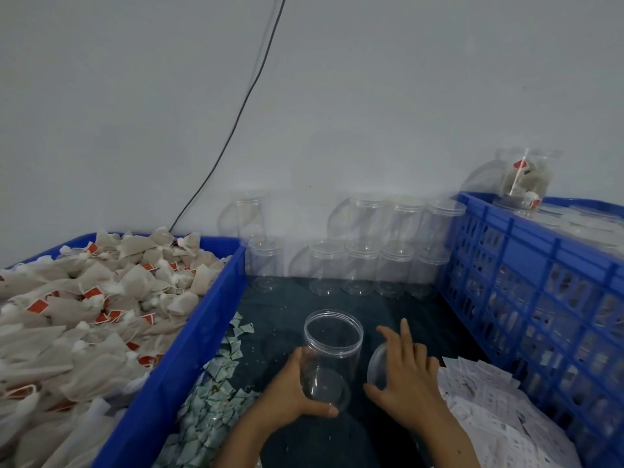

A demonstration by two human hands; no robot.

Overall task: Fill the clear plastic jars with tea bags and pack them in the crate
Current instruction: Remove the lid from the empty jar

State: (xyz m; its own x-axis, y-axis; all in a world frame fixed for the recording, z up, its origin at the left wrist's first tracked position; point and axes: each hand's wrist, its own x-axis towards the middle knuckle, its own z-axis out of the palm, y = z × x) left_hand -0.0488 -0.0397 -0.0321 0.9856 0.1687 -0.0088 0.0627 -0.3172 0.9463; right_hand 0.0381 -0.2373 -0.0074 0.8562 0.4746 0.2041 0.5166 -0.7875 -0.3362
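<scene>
An empty clear plastic jar (332, 346) stands open-mouthed on the dark cloth (304, 309) in front of me. My left hand (297, 393) grips its lower part, thumb across the base. My right hand (408, 369) holds the jar's clear lid (377, 364) just to the jar's right, fingers spread over it. A blue bin (189, 349) on the left is heaped with tea bags (84, 305) with red tags. The blue slotted crate (526, 288) on the right holds filled jars, with one filled jar (523, 179) on top at its far corner.
Several empty lidded jars (361, 251) are stacked in two rows against the wall. Small green-white packets (216, 383) lie along the bin's right side. White paper slips (483, 400) are piled by the crate. A black cable (243, 103) runs down the wall.
</scene>
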